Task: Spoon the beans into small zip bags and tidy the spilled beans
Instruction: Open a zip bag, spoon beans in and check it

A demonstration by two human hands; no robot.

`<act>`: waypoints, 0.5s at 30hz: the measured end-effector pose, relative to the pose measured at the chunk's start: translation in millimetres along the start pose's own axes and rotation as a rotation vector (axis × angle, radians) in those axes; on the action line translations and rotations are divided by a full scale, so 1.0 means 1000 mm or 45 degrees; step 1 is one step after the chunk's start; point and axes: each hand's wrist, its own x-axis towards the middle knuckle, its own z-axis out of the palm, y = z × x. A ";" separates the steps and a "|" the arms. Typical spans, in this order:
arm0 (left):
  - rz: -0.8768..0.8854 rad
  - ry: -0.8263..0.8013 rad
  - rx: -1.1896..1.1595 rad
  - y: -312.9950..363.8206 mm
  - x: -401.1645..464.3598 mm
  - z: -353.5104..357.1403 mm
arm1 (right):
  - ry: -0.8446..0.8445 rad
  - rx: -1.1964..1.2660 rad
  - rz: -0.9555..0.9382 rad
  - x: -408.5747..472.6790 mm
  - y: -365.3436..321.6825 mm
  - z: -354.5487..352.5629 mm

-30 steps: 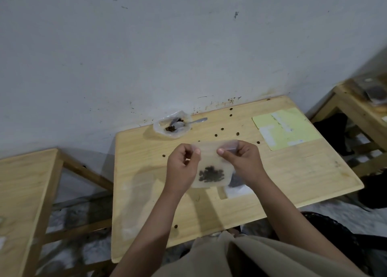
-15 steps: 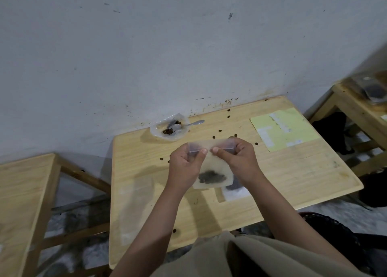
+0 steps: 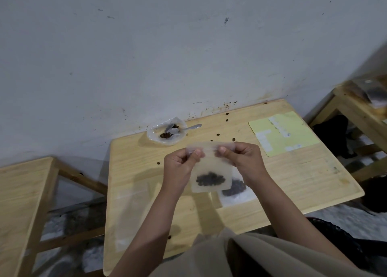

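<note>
Small zip bag [image 3: 211, 167]: frosted translucent plastic, near-square, held upright above the wooden table [image 3: 293, 184], zip edge up, long axis roughly vertical. Dark beans [image 3: 210, 179] bunched in a low clump at its bottom. Left hand [image 3: 180, 165] pinches the top strip near the left corner, thumb in front; right hand [image 3: 243, 159] pinches the same strip toward the right, thumb in front.

Second filled bag [image 3: 235, 190] lies flat on the table just behind and right of the held one, partly hidden by it.

Clear crumpled plastic bowl [image 3: 166, 133] at the far edge by the wall, a few beans inside, metal spoon [image 3: 188, 128] resting in it, handle pointing right. Loose beans [image 3: 226, 120] scattered over the pale grained tabletop. Yellow-green sheet [image 3: 293, 138] with white labels at far right.
</note>
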 end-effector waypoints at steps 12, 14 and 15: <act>-0.480 -0.212 0.061 -0.034 0.000 0.033 | 0.189 -0.042 0.048 0.014 0.020 -0.042; -0.495 -0.227 0.194 -0.047 -0.003 0.039 | 0.240 -0.113 0.104 0.020 0.031 -0.049; -0.499 -0.196 0.227 -0.053 -0.004 0.043 | 0.252 -0.148 0.146 0.023 0.038 -0.052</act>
